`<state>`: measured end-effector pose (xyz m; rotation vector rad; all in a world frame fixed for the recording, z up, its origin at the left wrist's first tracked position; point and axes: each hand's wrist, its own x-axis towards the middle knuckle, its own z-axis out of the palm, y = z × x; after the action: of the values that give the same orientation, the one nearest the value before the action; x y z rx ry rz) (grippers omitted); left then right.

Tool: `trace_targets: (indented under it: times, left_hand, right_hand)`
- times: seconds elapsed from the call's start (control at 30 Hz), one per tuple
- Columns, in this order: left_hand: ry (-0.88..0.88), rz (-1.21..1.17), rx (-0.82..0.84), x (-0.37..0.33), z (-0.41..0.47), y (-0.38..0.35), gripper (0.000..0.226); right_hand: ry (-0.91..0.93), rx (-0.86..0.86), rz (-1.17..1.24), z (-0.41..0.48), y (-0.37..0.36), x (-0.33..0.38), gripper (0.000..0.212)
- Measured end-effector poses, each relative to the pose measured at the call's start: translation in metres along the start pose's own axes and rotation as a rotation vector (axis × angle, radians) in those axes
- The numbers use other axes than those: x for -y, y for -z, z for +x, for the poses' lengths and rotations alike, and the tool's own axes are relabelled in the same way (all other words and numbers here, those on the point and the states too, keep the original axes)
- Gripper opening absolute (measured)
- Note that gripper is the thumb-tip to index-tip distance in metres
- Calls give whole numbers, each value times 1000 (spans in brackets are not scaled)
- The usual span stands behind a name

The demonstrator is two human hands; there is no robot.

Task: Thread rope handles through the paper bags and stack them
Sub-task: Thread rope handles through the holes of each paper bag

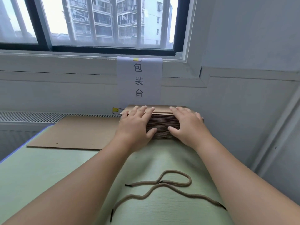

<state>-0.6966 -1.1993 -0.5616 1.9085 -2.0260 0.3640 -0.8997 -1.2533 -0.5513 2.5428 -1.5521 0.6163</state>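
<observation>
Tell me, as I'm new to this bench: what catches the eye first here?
The left hand and right hand rest on a stack of paper bags at the far edge of the green table, below a paper sign. Two loose ropes lie nearer the person.

Green table [48, 176] carries a bag stack [162, 125], 1 flat bag [78, 133], 2 rope handles [141, 183].

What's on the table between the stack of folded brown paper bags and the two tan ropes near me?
Nothing: in the head view only bare pale green tabletop separates the brown paper bag stack from the tan rope handles.
</observation>
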Motion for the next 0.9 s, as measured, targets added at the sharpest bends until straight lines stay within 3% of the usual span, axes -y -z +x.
trace_targets:
  times: [0.2, 0.3, 0.43, 0.53, 0.77, 0.9]
  left_hand:
    - [9, -245, -277, 22, -40, 32, 49]
    - [125, -263, -153, 44, -67, 43, 39]
    - [283, -149, 192, 79, -97, 36, 54]
    - [275, -108, 344, 95, -111, 27, 54]
    - [331, -322, 341, 108, -114, 34, 43]
    - [413, -492, 275, 120, -114, 39, 36]
  right_hand:
    - [94, -198, 200, -10, 27, 40, 50]
    - [147, -109, 285, -21, 33, 79, 39]
    - [164, 153, 300, -30, 20, 125, 36]
    - [139, 248, 298, -32, -1, 148, 40]
    - [198, 360, 179, -36, -36, 166, 52]
    - [291, 455, 39, -40, -38, 175, 46]
